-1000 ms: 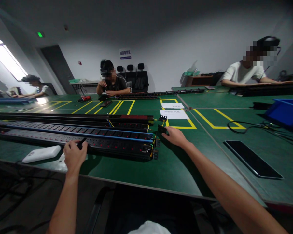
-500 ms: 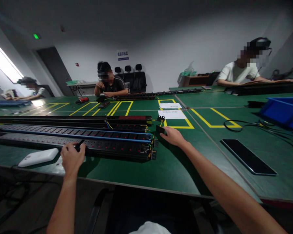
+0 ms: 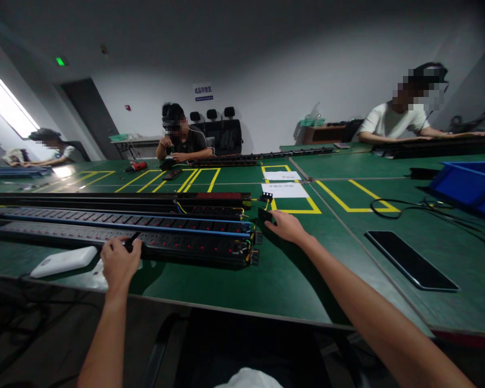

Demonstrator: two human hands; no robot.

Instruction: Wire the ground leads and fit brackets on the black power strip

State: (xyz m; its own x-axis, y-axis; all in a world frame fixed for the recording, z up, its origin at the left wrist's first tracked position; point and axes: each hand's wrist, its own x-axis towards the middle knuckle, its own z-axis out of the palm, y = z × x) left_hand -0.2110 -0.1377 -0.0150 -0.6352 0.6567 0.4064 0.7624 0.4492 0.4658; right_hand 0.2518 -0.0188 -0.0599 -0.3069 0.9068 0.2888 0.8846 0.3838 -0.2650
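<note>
My left hand is closed around a slim black object whose kind I cannot make out, beside the nearest long power strip. That strip is black, with a row of sockets and red dots. Behind it lies another strip with a blue edge, loose wires showing at its right end. My right hand pinches a small black part just off the strips' right ends. A perforated black end piece on a yellow wire lies close behind that part.
A white device lies left of my left hand. Paper sheets lie behind my right hand. To the right are a phone, black cables and a blue bin. Several people work around the green table.
My hands and the strips stay in place. The person across the table has shifted a hand slightly near their face.
</note>
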